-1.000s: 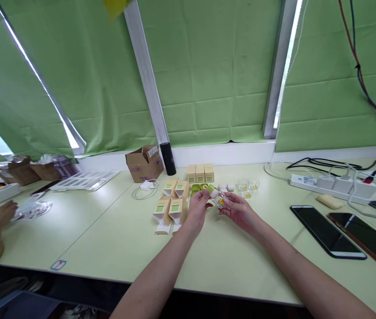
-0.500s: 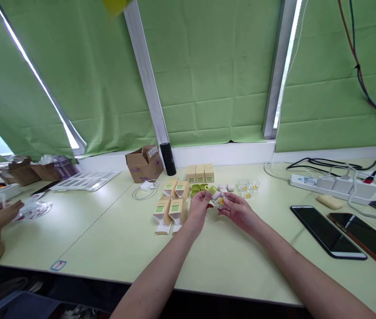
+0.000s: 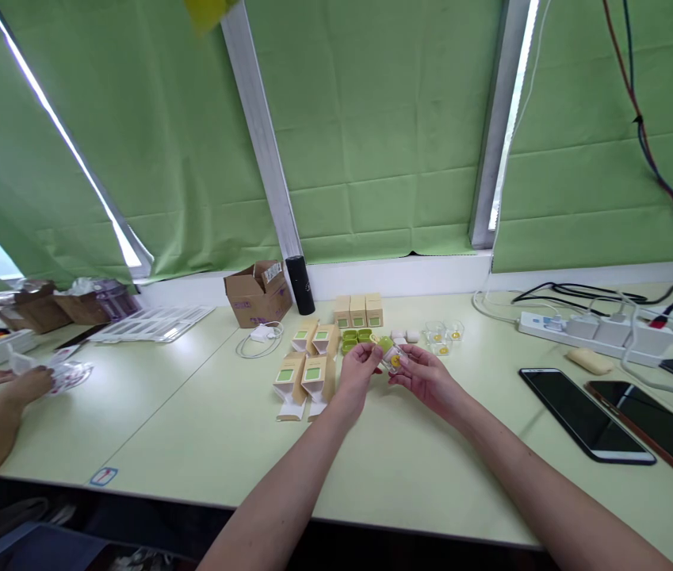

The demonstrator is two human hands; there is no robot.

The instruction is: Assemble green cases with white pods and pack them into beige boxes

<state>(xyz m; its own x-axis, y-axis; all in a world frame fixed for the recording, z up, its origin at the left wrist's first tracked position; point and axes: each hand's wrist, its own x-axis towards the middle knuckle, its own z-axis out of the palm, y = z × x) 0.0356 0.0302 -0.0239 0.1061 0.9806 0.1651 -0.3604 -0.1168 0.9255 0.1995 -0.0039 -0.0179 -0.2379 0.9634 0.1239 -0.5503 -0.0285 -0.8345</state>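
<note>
My right hand (image 3: 428,379) pinches a small clear container (image 3: 394,361) with a yellow patch on it. My left hand (image 3: 358,371) is closed on a light green cap (image 3: 384,344) that meets the top of the container. Whether the cap is fully seated, I cannot tell. Just behind my left hand lie several green caps (image 3: 349,342). Small white blocks (image 3: 412,336) sit beyond the container, and to their right are several clear containers (image 3: 441,348) with yellow patches. Left of my left hand stand several small cardboard boxes (image 3: 315,373) with open flaps.
Three closed small boxes (image 3: 358,310) stand behind the green caps. Further back are a brown carton (image 3: 260,295), a black bottle (image 3: 300,284) and a white cable (image 3: 263,333). Phones (image 3: 584,412) and a power strip (image 3: 598,333) lie right. Another person's hands (image 3: 30,385) work at the far left.
The cap and container have turned slightly in my hands, and more of the green cap shows. At the far left, the other person's hands have moved and a second hand is visible.
</note>
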